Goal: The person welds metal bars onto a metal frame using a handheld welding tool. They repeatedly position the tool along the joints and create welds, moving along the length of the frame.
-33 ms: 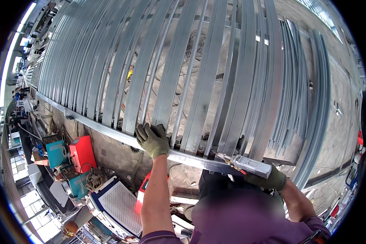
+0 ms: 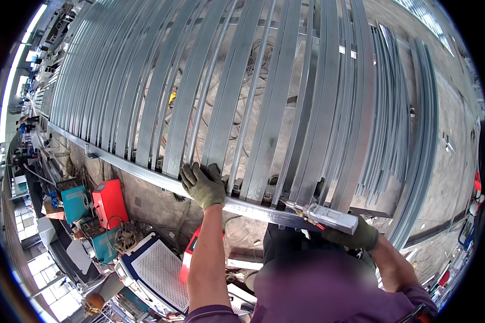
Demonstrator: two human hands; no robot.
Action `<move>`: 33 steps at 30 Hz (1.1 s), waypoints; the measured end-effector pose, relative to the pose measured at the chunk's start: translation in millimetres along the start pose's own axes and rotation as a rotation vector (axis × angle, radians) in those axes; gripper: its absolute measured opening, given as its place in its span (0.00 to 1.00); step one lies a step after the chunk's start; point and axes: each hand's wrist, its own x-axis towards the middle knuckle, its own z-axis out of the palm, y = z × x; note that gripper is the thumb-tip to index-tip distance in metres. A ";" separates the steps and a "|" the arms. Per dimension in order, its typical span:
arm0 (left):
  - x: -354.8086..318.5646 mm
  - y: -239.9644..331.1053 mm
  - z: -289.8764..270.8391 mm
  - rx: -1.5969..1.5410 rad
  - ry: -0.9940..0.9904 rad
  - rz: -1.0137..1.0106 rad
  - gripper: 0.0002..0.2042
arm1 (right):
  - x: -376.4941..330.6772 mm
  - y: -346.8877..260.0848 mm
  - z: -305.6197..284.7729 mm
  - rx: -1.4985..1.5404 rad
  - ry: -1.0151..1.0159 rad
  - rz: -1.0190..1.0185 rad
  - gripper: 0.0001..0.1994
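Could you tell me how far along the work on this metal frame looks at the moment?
Done: many grey metal slats already lie in rows across the long rail. In hand: the gloved left hand presses on the rail while the right hand holds a handheld welding gun at a joint. Left: loose strips on the right lie unplaced.

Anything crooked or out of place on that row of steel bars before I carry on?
Mostly regular. The steel bars run side by side onto the cross rail. At the far right, a bundle of loose strips lies fanned and uneven, apart from the rest. The left hand rests on the rail; the right hand holds a grey tool.
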 end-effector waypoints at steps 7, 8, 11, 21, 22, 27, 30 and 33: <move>-0.9 -15.7 0.8 -0.083 0.106 0.131 0.32 | 29.9 -31.6 6.3 -0.157 -0.126 0.159 0.29; 9.4 -4.2 -11.2 -0.258 -0.053 0.144 0.31 | 28.5 -28.6 8.7 -0.170 -0.108 0.144 0.29; 38.8 46.6 -55.5 -0.370 -0.480 0.166 0.29 | 25.0 -14.6 18.2 -0.193 -0.060 0.124 0.29; 78.5 150.2 -28.9 0.077 -1.171 0.364 0.36 | 23.8 -13.4 39.9 -0.160 0.013 0.112 0.29; 77.1 151.9 -28.2 0.083 -1.162 0.381 0.36 | 22.7 -7.4 42.9 -0.148 0.022 0.098 0.29; 82.7 166.2 -51.1 0.086 -1.263 0.281 0.50 | 22.2 1.2 41.8 -0.123 -0.018 0.133 0.29; 60.6 176.1 -57.4 -0.054 -1.087 0.200 0.65 | 23.8 0.3 42.8 -0.125 -0.015 0.087 0.29; 46.6 201.8 -64.9 0.020 -1.057 0.120 0.77 | 25.6 -8.9 42.5 -0.162 -0.017 0.081 0.31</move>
